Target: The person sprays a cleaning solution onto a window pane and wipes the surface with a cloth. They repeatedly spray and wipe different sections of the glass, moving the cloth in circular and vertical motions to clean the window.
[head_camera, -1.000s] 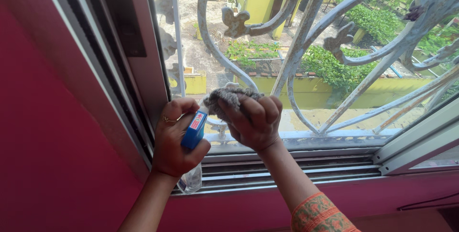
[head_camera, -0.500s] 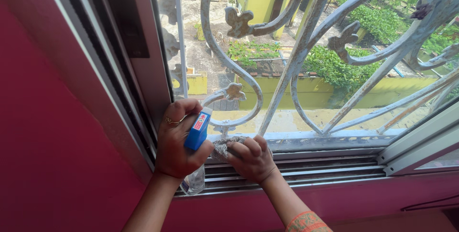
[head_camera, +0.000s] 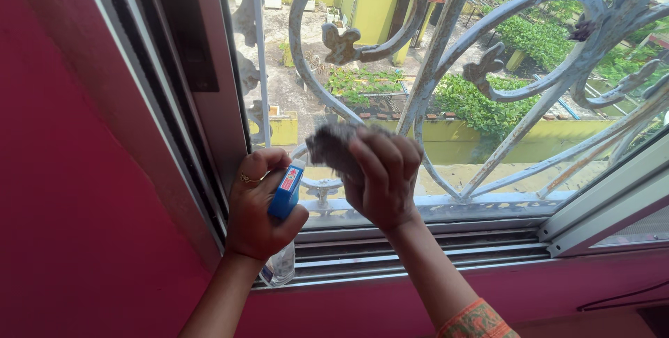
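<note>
While the right hand (head_camera: 383, 181) squeezes a gray cloth (head_camera: 333, 144) against the curly white window grille (head_camera: 432, 52), wiping looks like the step in hand. Next it likely needs more rubbing along the low curl. Its grip is pinching the fuzzy, crumpled cloth. The left hand (head_camera: 258, 212) wraps a blue-topped spray bottle (head_camera: 284, 202) nearby.

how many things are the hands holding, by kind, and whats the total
spray bottle: 1, in the left hand
grey cloth: 1, in the right hand, against the window grille
total: 2
</note>
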